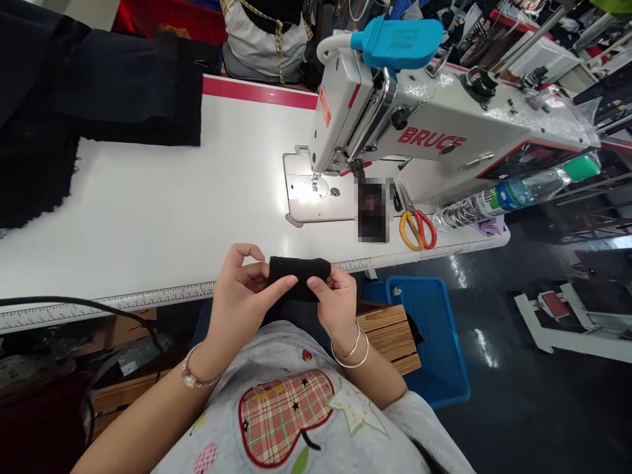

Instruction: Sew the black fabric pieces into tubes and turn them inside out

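A heap of black cloth [113, 99] lies at the far left of the white sewing table [148, 217]. Just off the table's near edge, the left hand [239, 296] is partly closed, its thumb and forefinger pinching one end of a soft black fabric tube [299, 276]. The right hand [338, 299] pinches the other end the same way. Further right on the table stand a white BRUCE sewing machine [444, 131] and red-and-yellow-handled scissors [417, 230]. A blue plastic bin [439, 342] sits beyond the table's near edge.

Black cloth [299, 278], grey shirt [207, 421] with plaid apple [284, 418]
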### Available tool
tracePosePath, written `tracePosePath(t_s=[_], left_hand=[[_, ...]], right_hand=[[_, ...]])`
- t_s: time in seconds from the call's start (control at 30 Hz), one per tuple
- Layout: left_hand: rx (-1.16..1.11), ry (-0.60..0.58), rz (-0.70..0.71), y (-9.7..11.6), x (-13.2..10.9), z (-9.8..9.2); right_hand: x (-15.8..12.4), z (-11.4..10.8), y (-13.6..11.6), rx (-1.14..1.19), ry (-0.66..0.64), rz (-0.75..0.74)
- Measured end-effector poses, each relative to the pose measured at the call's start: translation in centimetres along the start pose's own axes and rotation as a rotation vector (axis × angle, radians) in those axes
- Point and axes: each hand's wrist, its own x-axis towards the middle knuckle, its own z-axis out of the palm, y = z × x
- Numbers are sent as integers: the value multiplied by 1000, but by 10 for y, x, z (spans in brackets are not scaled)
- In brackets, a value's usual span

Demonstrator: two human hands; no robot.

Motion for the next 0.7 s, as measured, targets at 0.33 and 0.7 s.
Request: tracePosePath(t_s=[0.33, 0.7], left_hand=[[73, 225, 236, -20, -7, 7], [15, -170, -82, -30, -3, -5]], right_hand=[[0, -7, -7, -236, -151, -56], [-5, -17, -9, -460, -131, -379]])
